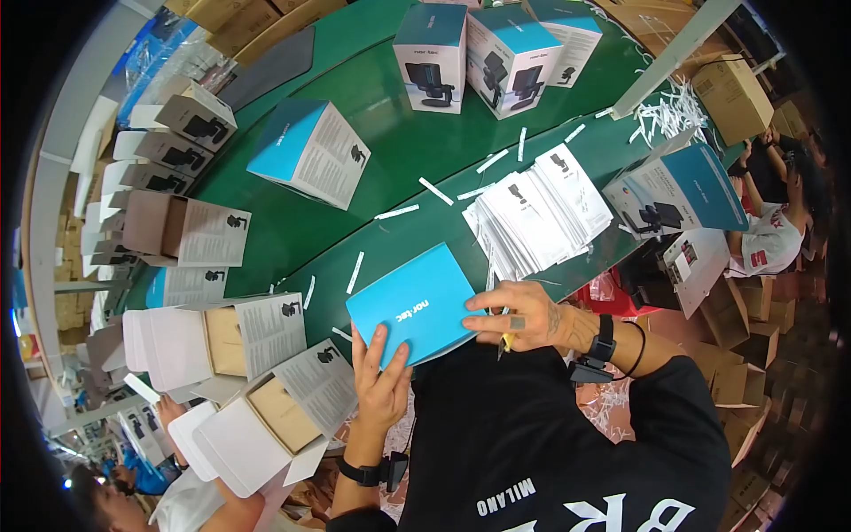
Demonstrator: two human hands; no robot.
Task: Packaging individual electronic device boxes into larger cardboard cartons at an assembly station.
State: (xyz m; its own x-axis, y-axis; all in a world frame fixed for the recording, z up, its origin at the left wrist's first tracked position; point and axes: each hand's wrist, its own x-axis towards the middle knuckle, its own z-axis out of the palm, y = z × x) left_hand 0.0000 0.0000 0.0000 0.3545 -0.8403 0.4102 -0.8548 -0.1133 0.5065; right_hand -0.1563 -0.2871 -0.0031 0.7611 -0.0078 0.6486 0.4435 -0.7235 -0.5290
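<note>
A carton with a bright blue top (417, 310) is on the green table right in front of me. My left hand (381, 377) grips its near left side, fingers spread over the blue face. At the right edge of the carton is my right hand (519, 317), its fingertips touching the cardboard. A small yellow tool (505, 342) sticks out below those fingers; its exact kind is too small to make out. Beyond the right hand lies a pile of white printed leaflets (532, 217). Thin white paper strips (396, 212) are scattered around the carton.
Two opened cartons (288, 412) stand at the near left, flaps spread. Closed blue-topped cartons (310, 151) stand farther off, several at the back. An upright carton (678, 191) is at the right, near a metal post (678, 58). Co-workers (771, 235) are at both sides.
</note>
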